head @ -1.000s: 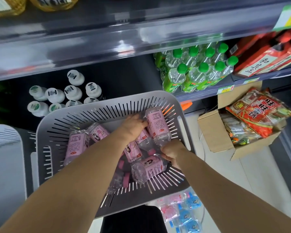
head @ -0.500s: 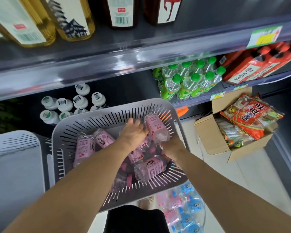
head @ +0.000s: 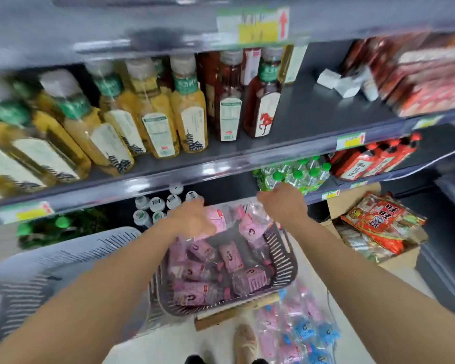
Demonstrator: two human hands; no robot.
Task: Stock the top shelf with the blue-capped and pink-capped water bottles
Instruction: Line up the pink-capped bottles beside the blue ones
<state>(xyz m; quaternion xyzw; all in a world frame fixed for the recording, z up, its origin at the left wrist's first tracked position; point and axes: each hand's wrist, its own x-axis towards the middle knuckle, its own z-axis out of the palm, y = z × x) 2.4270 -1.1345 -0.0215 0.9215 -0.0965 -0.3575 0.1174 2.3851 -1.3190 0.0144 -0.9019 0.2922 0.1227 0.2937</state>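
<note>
Above basket [head: 287,261] of pink bottles [head: 231,256]: left hand [head: 192,219], right hand [head: 284,206] each grip one.

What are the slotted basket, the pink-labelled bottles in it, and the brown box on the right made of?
Slotted basket: moulded plastic, matte grey, judging by its even slots and rounded rim. Pink-labelled bottles: probably clear, glossy plastic, see-through with thin film labels. Brown box: likely cardboard, matte tan with folded flaps.
</note>
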